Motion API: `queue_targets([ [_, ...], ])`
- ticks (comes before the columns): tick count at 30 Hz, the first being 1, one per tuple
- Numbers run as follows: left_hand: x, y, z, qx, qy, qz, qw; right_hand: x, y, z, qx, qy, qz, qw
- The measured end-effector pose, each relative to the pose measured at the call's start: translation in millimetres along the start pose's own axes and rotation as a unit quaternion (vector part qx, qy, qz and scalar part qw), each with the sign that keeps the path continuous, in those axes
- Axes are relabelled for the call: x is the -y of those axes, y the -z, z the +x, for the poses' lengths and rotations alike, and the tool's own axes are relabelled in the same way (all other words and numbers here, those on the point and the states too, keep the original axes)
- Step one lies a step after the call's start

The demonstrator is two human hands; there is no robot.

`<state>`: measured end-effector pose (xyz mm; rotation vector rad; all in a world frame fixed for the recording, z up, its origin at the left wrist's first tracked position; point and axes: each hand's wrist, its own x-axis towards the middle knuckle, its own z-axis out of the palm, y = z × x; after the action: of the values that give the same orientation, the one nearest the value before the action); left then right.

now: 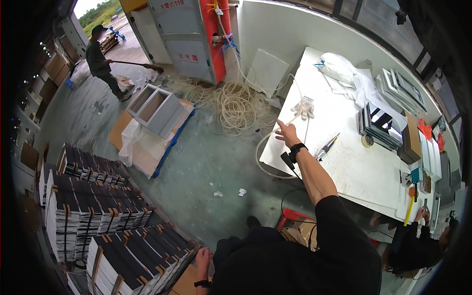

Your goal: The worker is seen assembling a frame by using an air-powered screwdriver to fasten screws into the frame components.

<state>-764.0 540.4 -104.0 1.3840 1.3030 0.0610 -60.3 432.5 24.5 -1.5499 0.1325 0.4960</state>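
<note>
My right hand (286, 133) reaches out over the near left corner of a white-topped table (344, 167), its fingers stretched and apart, with nothing in them. A pale hose (257, 156) loops past that corner, close to the fingers; I cannot tell whether they touch it. Beyond the fingertips lies a pair of white work gloves (305, 107). A pointed hand tool (327, 146) rests on the tabletop to the right of my wrist. Low at my left side, my left hand (203, 258) hangs with its fingers curled, next to a stack of dark-topped panels (140, 255).
Hose coils (236, 110) cover the floor ahead. A grey frame unit (156, 110) sits on a low pallet. At the far left a person (101, 64) holds a broom. Another person (418, 246) is at the table's right end. Under my right arm stands a red stool (293, 216).
</note>
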Motion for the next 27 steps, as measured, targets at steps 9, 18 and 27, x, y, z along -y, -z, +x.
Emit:
queue_targets([
  [9, -71.2, 59.8, 196.8, 0.003, -0.080, 0.073, 0.994, -16.0, -89.5, 17.4, 0.077, 0.007, -0.181, 0.980],
  [18, -200.6, 160.7, 417.7, 0.084, -0.046, 0.047, 0.994, -15.0, -85.4, -9.3, -0.219, 0.149, -0.565, 0.782],
  [27, -330.4, 159.0, 563.3, 0.107, -0.046, 0.043, 0.992, 38.2, -272.4, 10.7, -0.016, 0.204, -0.419, 0.885],
])
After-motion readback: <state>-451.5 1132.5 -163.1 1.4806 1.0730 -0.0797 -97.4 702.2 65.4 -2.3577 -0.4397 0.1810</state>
